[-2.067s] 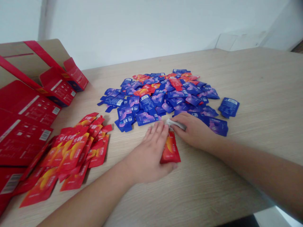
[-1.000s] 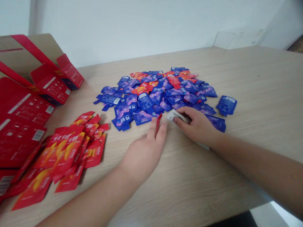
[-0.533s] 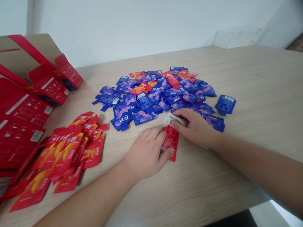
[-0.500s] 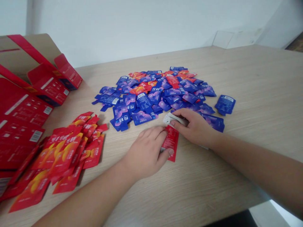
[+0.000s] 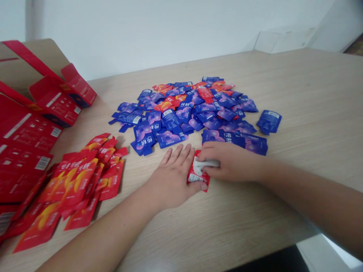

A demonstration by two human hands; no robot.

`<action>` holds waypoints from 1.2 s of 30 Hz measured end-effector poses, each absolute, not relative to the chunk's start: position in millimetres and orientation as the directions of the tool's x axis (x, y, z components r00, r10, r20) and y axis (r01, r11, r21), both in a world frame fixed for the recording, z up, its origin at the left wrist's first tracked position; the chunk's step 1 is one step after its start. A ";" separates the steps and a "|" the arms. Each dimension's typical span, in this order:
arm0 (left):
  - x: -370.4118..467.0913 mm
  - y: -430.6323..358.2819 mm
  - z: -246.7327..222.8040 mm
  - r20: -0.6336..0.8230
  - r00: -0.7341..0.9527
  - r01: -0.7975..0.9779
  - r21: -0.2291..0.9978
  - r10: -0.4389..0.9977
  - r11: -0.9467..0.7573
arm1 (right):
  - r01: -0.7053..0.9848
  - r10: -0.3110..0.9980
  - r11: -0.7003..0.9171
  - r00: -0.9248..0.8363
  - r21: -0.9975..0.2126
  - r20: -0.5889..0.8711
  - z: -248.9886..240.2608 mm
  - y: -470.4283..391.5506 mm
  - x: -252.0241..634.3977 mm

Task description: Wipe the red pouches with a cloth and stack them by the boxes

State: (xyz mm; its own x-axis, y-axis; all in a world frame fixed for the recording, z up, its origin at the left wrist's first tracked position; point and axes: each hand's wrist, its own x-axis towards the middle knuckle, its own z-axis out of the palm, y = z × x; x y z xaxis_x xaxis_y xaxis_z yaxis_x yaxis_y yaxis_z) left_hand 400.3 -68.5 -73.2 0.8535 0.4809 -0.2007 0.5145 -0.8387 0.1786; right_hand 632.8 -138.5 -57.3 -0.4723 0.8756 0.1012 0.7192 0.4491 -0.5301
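Observation:
A red pouch (image 5: 191,177) with a barcode lies on the wooden table between my hands. My left hand (image 5: 174,181) lies flat with fingers spread, its thumb on the pouch's lower part and its fingertips by the left edge. My right hand (image 5: 224,160) is closed around a folded white cloth (image 5: 208,163) and presses it on the pouch. Beyond the hands is a pile of blue pouches (image 5: 170,138) with some red ones mixed in. At the left lies a group of red-orange pouches (image 5: 79,181).
Red cardboard boxes (image 5: 25,124) with open flaps stand at the far left. A single blue pouch (image 5: 269,121) lies right of the pile. Behind the table (image 5: 306,113) rises a white wall, and the table's front edge runs across the lower right.
My right hand has moved down with the cloth, from the pouch's top end onto its middle. The left hand's fingers have spread out. A blue pouch behind the right hand is now more visible.

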 end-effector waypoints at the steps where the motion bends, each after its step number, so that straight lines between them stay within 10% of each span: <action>1: 400.5 -68.8 -73.3 -0.208 0.853 0.513 0.169 0.478 -0.842 | 0.750 0.901 0.412 -0.420 -0.517 0.110 -59.6 -136.9 634.3; 36: 387.7 -55.9 -63.6 -0.244 0.914 0.387 0.283 0.324 -0.878 | 0.861 0.931 0.360 -0.307 -0.360 0.197 -79.4 -119.4 655.1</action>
